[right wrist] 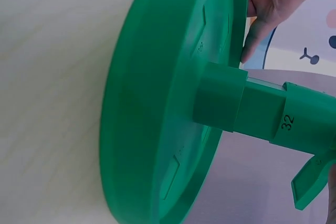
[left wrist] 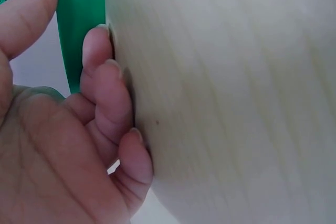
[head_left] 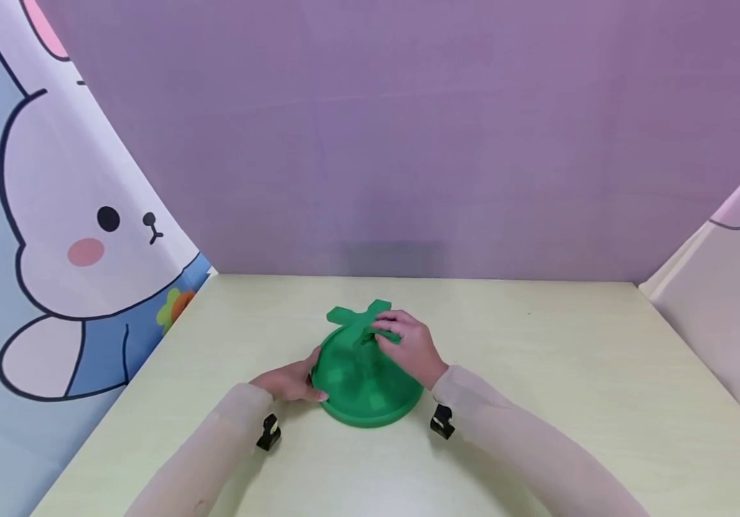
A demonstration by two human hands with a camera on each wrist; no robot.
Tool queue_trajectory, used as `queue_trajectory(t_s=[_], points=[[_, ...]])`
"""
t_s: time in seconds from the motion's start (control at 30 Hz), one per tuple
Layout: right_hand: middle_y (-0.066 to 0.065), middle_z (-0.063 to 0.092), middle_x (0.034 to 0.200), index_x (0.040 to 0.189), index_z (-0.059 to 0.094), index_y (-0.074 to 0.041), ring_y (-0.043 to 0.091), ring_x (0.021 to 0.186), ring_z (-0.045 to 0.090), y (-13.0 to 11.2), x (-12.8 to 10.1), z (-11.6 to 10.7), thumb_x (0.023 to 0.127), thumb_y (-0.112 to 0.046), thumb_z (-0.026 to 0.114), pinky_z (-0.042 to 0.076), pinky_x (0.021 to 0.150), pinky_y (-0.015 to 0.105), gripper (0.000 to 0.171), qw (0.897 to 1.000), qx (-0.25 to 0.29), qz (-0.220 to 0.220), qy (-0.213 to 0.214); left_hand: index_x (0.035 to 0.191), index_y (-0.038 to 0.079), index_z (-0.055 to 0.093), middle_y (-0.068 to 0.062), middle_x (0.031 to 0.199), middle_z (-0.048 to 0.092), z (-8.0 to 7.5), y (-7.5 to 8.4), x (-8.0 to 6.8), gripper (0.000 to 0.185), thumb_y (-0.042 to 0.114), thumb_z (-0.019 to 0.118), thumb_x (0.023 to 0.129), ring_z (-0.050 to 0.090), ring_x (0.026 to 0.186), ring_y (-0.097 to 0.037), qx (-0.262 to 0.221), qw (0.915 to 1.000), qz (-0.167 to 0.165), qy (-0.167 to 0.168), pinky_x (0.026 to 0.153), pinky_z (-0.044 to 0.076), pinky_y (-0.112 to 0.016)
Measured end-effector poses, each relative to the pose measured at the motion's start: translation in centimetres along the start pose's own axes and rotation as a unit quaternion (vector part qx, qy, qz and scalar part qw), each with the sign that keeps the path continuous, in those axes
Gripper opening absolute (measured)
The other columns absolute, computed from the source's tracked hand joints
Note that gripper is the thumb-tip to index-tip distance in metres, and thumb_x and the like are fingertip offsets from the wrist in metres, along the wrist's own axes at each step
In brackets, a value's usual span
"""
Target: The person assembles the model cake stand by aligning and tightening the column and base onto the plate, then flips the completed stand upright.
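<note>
A green round plastic base (head_left: 370,421) with a raised rim lies on the pale table. From its middle rises a stacked green post (right wrist: 260,108), with "32" printed on one section. A green top piece (head_left: 342,316) with flat, splayed arms sits over the post in the head view. My left hand (head_left: 292,380) holds the base's left side, thumb at the rim and fingers bent low along the edge. The fingers (left wrist: 107,98) touch the tabletop in the left wrist view. Over the base, my right hand (head_left: 411,348) pinches the top piece by an arm, its fingertips hiding part of it.
The pale wooden table (head_left: 570,373) extends around the base. A purple backdrop (head_left: 408,143) rises behind its far edge, and a cloth with a rabbit print (head_left: 72,201) hangs at the left. Small black devices (head_left: 443,421) are at both wrists.
</note>
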State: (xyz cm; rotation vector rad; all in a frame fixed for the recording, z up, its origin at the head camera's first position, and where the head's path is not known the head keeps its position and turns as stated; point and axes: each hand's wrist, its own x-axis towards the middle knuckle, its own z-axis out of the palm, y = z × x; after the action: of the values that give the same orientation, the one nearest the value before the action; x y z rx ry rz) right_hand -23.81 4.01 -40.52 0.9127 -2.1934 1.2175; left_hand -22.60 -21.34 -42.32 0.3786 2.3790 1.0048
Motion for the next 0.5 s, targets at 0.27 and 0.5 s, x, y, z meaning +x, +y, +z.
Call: queue_trajectory(t_s=[0.27, 0.5], points=[[0.017, 0.065, 0.107, 0.098, 0.073, 0.006, 0.033, 0.104, 0.061, 0.04, -0.29, -0.18, 0.078, 0.007, 0.073, 0.052, 0.086, 0.038, 0.02, 1.0, -0.007, -0.018, 0.005, 0.151, -0.002, -0.005, -0.026, 0.155, 0.012, 0.01, 0.53, -0.13, 0.099, 0.015, 0.069, 0.089, 0.012, 0.142, -0.041, -0.002, 1.0, -0.004, -0.004, 0.112, 0.014, -0.054], [0.018, 0.065, 0.108, 0.097, 0.073, 0.006, 0.032, 0.103, 0.062, 0.07, -0.74, -0.32, 0.077, 0.008, 0.073, 0.053, 0.084, 0.035, 0.02, 0.998, -0.026, -0.047, -0.018, 0.151, -0.002, -0.005, -0.026, 0.155, 0.013, 0.16, 0.68, -0.2, 0.098, 0.014, 0.069, 0.089, 0.012, 0.142, -0.041, -0.008, 1.0, -0.005, -0.004, 0.112, 0.014, -0.054]])
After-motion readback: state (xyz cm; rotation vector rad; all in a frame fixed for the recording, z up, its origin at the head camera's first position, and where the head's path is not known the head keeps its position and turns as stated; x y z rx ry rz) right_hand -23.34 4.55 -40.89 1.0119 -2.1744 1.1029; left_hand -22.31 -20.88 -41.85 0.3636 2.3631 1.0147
